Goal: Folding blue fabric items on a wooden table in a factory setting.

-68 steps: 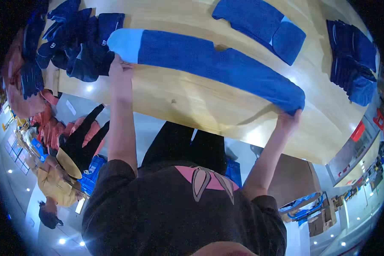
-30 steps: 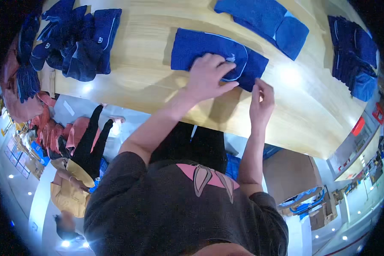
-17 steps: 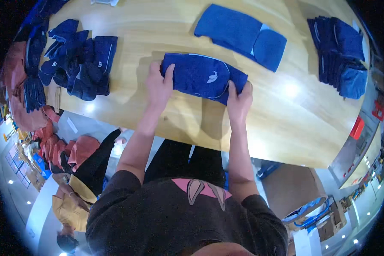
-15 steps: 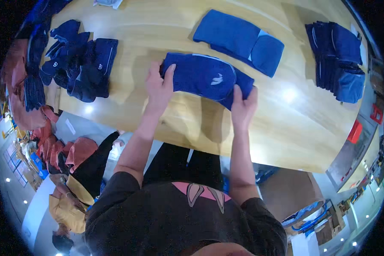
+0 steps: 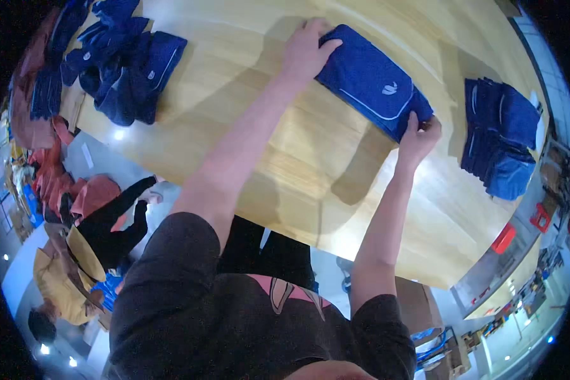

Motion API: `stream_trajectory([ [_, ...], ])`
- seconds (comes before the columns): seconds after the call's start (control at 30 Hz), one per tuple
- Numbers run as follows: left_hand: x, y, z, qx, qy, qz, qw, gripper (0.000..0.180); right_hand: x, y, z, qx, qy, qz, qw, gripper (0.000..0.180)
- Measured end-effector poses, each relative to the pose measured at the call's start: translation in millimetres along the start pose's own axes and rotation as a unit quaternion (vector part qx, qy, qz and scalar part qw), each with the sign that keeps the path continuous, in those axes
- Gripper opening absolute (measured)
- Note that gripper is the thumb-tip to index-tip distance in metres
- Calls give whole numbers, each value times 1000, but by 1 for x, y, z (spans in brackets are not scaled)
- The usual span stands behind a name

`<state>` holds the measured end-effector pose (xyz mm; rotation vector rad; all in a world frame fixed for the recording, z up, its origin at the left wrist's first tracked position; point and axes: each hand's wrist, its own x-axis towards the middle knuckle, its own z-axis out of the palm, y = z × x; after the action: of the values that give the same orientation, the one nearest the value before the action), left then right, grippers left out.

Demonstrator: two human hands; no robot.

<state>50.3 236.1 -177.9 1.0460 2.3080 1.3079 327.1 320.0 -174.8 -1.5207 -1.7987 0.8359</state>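
Clothing workshop, as indicated by the broad wooden tabletop [image 5: 285, 180], a stack of blue garments [image 5: 497, 133] at its right edge, a heap of dark garments [image 5: 123, 69] near its left edge, a cardboard box [image 5: 418, 305] below its near edge, and a co-worker [image 5: 54, 278] (at left, in yellow).

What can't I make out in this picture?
Head view:
Underside of folded blue garment: hidden beneath its top layer.
White emblem: fine detail too small.
How far the left hand and right hand reach underneath: garment covers it.
Navy clothing pile: cut off by the top edge.
Cardboard box: partly behind the right sleeve.
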Motion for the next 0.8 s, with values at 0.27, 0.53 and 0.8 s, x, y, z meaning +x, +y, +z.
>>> stream_trajectory([
  [0.27,-19,-12,0,204,29,313,927,53,-20,-42,25,-255,-8,-282,925,52],
  [0.53,13,-46,-132,388,-18,199,900,54,-26,-19,22,-331,-121,-151,924,44],
  [0.8,-79,-123,-399,551,131,-32,823,20,-107,-83,49,-76,-120,-204,969,29],
])
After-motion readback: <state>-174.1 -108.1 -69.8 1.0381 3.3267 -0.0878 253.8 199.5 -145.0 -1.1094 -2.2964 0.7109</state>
